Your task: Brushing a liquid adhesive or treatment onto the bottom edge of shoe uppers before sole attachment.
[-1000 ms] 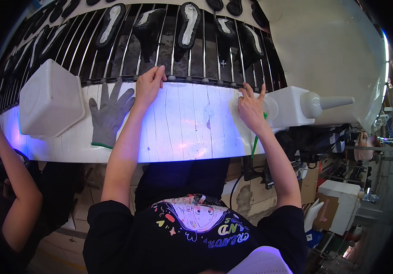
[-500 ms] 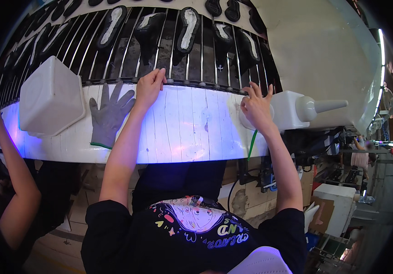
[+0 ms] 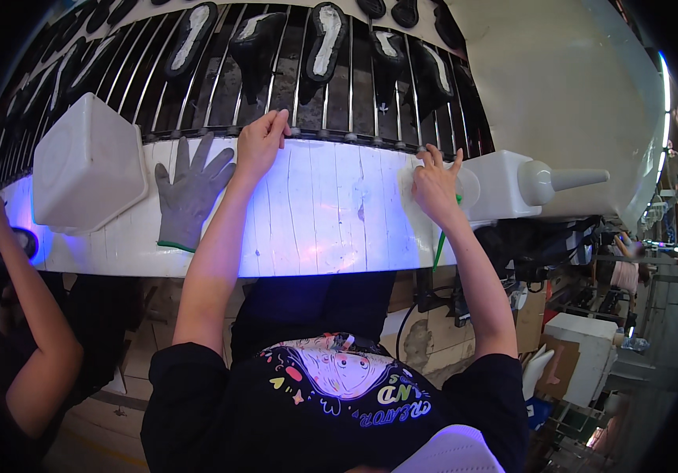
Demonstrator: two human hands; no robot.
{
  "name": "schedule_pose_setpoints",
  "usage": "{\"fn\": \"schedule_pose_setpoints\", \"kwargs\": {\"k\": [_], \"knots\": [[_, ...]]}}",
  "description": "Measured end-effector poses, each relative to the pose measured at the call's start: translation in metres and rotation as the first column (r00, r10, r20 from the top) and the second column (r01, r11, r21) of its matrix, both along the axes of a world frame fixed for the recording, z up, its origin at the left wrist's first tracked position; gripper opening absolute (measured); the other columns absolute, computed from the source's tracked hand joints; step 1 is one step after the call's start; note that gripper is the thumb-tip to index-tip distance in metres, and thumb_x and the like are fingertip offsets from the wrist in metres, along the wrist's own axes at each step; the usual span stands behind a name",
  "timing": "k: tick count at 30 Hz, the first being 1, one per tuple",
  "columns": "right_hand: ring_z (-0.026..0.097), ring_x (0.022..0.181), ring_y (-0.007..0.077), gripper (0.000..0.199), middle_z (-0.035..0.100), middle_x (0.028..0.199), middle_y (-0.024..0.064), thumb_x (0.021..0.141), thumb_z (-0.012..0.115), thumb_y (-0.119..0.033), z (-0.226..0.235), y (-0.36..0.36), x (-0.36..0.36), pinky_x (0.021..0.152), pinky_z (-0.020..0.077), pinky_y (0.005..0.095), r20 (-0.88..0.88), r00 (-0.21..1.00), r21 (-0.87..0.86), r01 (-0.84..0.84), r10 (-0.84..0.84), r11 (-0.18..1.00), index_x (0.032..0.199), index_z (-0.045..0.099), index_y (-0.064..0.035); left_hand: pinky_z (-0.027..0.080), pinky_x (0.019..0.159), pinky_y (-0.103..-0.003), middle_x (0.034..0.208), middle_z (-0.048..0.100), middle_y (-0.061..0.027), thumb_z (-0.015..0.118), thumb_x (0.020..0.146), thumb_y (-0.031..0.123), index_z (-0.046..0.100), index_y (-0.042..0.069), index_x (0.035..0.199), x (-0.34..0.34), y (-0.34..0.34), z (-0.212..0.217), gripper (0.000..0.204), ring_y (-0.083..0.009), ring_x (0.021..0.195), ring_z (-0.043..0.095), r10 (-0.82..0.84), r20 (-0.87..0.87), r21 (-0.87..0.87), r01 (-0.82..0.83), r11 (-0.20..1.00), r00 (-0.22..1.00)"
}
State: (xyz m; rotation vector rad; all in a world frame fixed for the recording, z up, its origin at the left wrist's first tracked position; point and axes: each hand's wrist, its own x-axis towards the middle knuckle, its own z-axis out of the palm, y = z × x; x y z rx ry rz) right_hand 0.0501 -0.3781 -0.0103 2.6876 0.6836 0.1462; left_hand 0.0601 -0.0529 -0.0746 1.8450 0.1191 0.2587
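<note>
My left hand (image 3: 260, 144) rests on the far edge of the white worktop (image 3: 331, 229), fingers bent against the rail of the rod conveyor (image 3: 292, 87), holding nothing. My right hand (image 3: 433, 183) lies with fingers spread on a small round translucent pot (image 3: 465, 185); a green stick (image 3: 440, 243) hangs down below it. A grey glove (image 3: 191, 191) lies flat on the worktop just left of my left forearm. Dark shoe soles with pale insoles (image 3: 325, 39) ride on the conveyor beyond both hands.
A big white tub (image 3: 87, 169) stands at the worktop's left end. A white container with a cone nozzle (image 3: 532, 185) sits right of my right hand. Another person's arm (image 3: 20, 315) works at the lower left. Boxes and clutter (image 3: 583, 363) stand at the right.
My right hand has shifted slightly to the right, onto the round pot. My left hand has stayed at the conveyor's edge.
</note>
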Motion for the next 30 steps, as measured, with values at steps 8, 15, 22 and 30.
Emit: {"fn": "schedule_pose_setpoints", "kwargs": {"k": [8, 15, 22, 30], "knots": [[0.038, 0.129, 0.0232, 0.005, 0.054, 0.119, 0.0043, 0.069, 0.064, -0.010, 0.018, -0.007, 0.000, 0.103, 0.0110, 0.0699, -0.026, 0.999, 0.069, 0.024, -0.022, 0.997, 0.068, 0.064, -0.0047, 0.037, 0.050, -0.029, 0.051, 0.053, -0.0035, 0.048, 0.096, 0.037, 0.061, 0.004, 0.072, 0.000, 0.001, 0.002, 0.043, -0.0118, 0.049, 0.052, -0.009, -0.013, 0.012, 0.009, 1.000, 1.000], [0.038, 0.129, 0.0226, 0.003, 0.054, 0.120, 0.0028, 0.071, 0.067, -0.011, 0.049, -0.004, 0.007, 0.103, 0.0114, 0.0697, 0.008, 0.998, 0.072, 0.054, -0.055, 0.996, 0.072, 0.064, -0.0094, 0.038, 0.052, -0.029, 0.052, 0.053, -0.0034, 0.047, 0.096, 0.037, 0.061, 0.004, 0.072, -0.001, 0.002, 0.003, 0.043, -0.0118, 0.050, 0.053, -0.005, -0.028, 0.008, 0.005, 1.000, 1.000], [0.033, 0.133, 0.0236, 0.011, 0.052, 0.123, 0.0026, 0.069, 0.074, -0.018, 0.029, 0.008, -0.013, 0.105, 0.0053, 0.0703, -0.138, 0.990, 0.114, 0.022, -0.006, 0.993, 0.076, 0.066, -0.0143, 0.039, 0.052, -0.028, 0.053, 0.053, -0.0031, 0.048, 0.095, 0.036, 0.061, 0.004, 0.073, -0.003, 0.001, 0.004, 0.042, -0.0115, 0.050, 0.053, -0.005, -0.044, 0.009, 0.005, 1.000, 0.999], [0.036, 0.131, 0.0260, 0.006, 0.054, 0.121, 0.0084, 0.072, 0.063, -0.010, 0.011, 0.013, -0.014, 0.103, 0.0054, 0.0735, -0.007, 0.993, 0.072, -0.119, 0.120, 0.990, 0.068, 0.065, -0.0055, 0.038, 0.052, -0.028, 0.052, 0.053, -0.0030, 0.048, 0.096, 0.036, 0.061, 0.004, 0.072, -0.003, 0.003, 0.001, 0.042, -0.0114, 0.050, 0.052, -0.006, -0.030, 0.023, 0.007, 1.000, 1.000]]}}
